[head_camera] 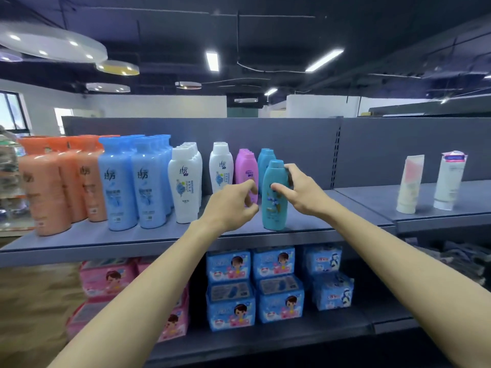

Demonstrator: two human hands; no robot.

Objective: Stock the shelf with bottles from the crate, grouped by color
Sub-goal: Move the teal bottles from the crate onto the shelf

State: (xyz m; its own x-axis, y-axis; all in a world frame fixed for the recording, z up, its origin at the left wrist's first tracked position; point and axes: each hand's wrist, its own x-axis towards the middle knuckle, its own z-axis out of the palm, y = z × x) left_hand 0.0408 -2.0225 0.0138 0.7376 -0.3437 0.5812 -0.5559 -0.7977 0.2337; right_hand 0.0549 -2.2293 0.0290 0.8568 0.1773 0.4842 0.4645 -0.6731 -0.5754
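Mid-frame, the right hand (297,191) grips an upright teal bottle (275,200); the left hand (231,205), loosely curled, holds nothing and hides the purple bottles' (245,168) bases.

Right hand (297,191) holds one teal bottle (275,197); one more teal bottle (265,160) behind it. Left of left hand (233,205): two visible rows of white bottles (184,184), blue bottles (132,181) and orange bottles (53,187) uncountable. Far right of the hands: two tubes (410,183).

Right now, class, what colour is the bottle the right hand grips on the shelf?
Teal, cap included, seen in the head view: the bottle in the right hand.
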